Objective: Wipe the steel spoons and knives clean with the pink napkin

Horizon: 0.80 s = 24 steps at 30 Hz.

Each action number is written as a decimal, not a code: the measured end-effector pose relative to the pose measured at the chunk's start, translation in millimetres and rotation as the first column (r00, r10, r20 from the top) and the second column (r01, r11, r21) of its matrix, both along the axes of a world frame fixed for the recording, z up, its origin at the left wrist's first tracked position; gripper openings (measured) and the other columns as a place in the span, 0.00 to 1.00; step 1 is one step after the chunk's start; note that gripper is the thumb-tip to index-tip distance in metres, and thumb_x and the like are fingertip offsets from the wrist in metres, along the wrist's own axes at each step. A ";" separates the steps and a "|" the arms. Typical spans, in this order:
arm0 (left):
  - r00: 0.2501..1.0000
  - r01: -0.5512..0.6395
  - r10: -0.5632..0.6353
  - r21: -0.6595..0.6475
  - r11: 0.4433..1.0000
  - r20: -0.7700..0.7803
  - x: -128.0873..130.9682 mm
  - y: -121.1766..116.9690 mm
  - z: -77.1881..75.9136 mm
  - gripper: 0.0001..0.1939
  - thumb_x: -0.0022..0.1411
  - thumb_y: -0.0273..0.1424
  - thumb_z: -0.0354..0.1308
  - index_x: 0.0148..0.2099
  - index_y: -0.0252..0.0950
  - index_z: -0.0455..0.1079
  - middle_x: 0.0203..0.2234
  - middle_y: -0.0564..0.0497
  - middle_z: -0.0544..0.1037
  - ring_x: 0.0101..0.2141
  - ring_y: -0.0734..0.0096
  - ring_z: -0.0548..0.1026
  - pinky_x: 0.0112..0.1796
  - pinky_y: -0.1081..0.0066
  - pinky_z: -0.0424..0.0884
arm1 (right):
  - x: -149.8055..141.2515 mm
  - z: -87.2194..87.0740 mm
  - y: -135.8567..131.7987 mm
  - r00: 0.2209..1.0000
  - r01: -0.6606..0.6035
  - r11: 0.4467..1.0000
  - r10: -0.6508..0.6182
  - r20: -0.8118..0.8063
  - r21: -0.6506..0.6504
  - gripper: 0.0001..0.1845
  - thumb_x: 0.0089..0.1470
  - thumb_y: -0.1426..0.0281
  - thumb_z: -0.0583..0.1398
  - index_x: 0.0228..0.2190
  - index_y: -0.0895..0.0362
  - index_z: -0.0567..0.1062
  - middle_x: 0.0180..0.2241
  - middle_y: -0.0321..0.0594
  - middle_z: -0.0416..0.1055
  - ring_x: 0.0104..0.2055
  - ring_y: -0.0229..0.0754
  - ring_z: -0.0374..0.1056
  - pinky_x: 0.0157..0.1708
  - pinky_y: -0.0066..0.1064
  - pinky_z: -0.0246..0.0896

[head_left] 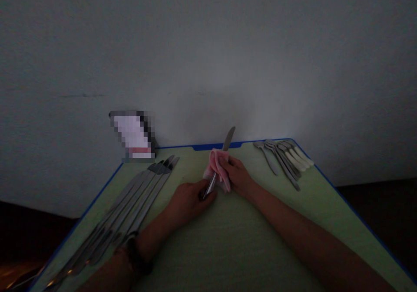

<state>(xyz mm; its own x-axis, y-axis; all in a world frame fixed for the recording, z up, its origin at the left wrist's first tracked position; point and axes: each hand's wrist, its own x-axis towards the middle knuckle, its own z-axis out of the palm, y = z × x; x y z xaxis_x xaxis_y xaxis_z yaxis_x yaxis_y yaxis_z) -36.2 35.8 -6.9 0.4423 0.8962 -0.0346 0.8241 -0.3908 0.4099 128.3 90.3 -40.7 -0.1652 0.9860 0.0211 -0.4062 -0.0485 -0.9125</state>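
A table knife (229, 138) is held slantwise over the middle of the table, its blade pointing up and away from me. My left hand (190, 198) grips the handle end between thumb and fingers. Around the knife's middle a pink cloth (217, 166) is folded, and my right hand (237, 175) pinches that cloth against the knife. The cloth hides the part of the knife it wraps. Left of my left hand lies a row of several table knives (140, 196), side by side. Beyond my right hand rests a group of spoons and forks (282, 155), some with white handles.
The light green table (247, 244) has a blue edge and stands against a grey wall (208, 57). At its back left corner a blurred-out device with a bright screen (132, 131) leans upright. The room is dim.
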 end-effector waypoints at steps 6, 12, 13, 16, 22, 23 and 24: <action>1.000 -0.002 0.003 -0.011 1.000 0.007 -1.1 0.4 -1.7 0.15 0.64 0.40 0.44 0.33 0.37 0.66 0.18 0.55 0.69 0.21 0.71 0.69 0.25 0.74 0.59 | -0.9 10.6 -1.9 0.983 0.017 0.987 -0.045 -0.177 -0.160 0.18 0.39 0.59 0.67 0.30 0.58 0.76 0.26 0.36 0.73 0.27 0.35 0.65 0.30 0.28 0.60; 0.981 0.096 -0.080 -0.084 0.992 0.177 -7.3 -3.4 2.2 0.18 0.67 0.41 0.39 0.31 0.38 0.61 0.22 0.55 0.69 0.24 0.72 0.68 0.28 0.74 0.61 | -1.7 15.6 -2.7 0.962 0.040 0.989 -0.077 -0.261 -0.144 0.17 0.44 0.56 0.64 0.29 0.56 0.74 0.21 0.32 0.68 0.22 0.33 0.60 0.24 0.26 0.59; 0.973 0.126 -0.103 -0.102 0.987 0.207 -7.9 -4.3 3.0 0.18 0.68 0.41 0.39 0.30 0.38 0.61 0.23 0.55 0.69 0.25 0.72 0.68 0.28 0.74 0.61 | -2.0 14.4 -2.3 0.965 0.057 0.989 -0.089 -0.246 -0.136 0.18 0.44 0.54 0.63 0.28 0.56 0.74 0.19 0.31 0.66 0.20 0.32 0.58 0.23 0.26 0.57; 0.961 0.145 -0.106 -0.138 0.980 0.255 -7.8 -6.3 3.0 0.18 0.68 0.41 0.39 0.30 0.37 0.61 0.22 0.56 0.69 0.24 0.73 0.66 0.29 0.74 0.62 | -2.2 8.6 -2.1 0.973 0.092 0.991 -0.109 -0.201 -0.094 0.20 0.44 0.52 0.62 0.28 0.56 0.74 0.19 0.31 0.66 0.21 0.33 0.58 0.23 0.26 0.57; 0.924 0.092 -0.032 -0.140 0.986 0.381 -6.7 -4.2 -0.9 0.23 0.69 0.40 0.36 0.26 0.37 0.60 0.19 0.56 0.67 0.23 0.75 0.66 0.30 0.74 0.63 | 2.1 4.6 -10.3 0.989 -0.129 0.987 0.122 0.080 0.091 0.19 0.43 0.57 0.65 0.33 0.58 0.75 0.29 0.36 0.72 0.28 0.35 0.64 0.30 0.27 0.59; 0.923 0.081 -0.021 -0.139 0.987 0.384 -6.8 -3.6 -1.1 0.23 0.69 0.41 0.36 0.25 0.37 0.60 0.19 0.56 0.66 0.23 0.75 0.66 0.30 0.74 0.63 | 2.7 5.7 -12.1 0.982 -0.149 0.983 0.135 0.128 0.106 0.19 0.43 0.57 0.65 0.33 0.58 0.75 0.29 0.36 0.72 0.28 0.35 0.64 0.30 0.27 0.59; 0.924 0.071 -0.012 -0.140 0.988 0.383 -6.8 -3.1 -1.1 0.23 0.68 0.41 0.37 0.25 0.37 0.60 0.19 0.56 0.66 0.23 0.75 0.67 0.30 0.74 0.63 | 3.1 6.9 -13.6 0.976 -0.158 0.981 0.138 0.167 0.113 0.19 0.43 0.58 0.65 0.33 0.59 0.75 0.29 0.37 0.72 0.28 0.35 0.64 0.30 0.27 0.59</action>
<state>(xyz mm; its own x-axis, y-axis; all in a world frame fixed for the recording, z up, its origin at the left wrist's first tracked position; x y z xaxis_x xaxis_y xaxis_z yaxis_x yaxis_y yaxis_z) -43.0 32.6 -8.0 0.4850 0.8744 0.0120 0.5793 -0.3315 0.7447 131.3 76.7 -33.8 -0.3201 0.9416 0.1047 -0.2534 0.0214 -0.9671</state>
